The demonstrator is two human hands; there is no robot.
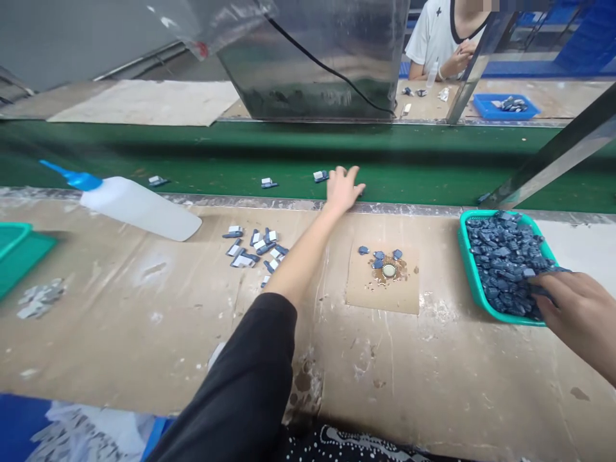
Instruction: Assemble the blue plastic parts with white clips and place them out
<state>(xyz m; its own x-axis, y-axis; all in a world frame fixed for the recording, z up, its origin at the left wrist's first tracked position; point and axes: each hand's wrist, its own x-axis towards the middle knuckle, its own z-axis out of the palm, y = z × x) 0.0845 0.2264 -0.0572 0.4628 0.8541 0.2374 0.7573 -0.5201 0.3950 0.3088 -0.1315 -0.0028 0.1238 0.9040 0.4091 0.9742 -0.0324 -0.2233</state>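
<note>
My left hand reaches over the green belt with its fingers spread and nothing in them. Just left of its fingers lies a small dark grey part with a white block. At the right, my right hand is above the edge of a teal basket heaped with small dark grey plastic pieces. Its thumb and fingers are closed on a dark grey plastic piece. Between the hands, several dark pieces lie around a small round cup on a stained cardboard square.
A white squeeze bottle with a blue nozzle lies at the left. Several grey-and-white parts are scattered beside my left forearm. White pieces lie near a green tray. A metal post slants above the basket; a co-worker sits opposite.
</note>
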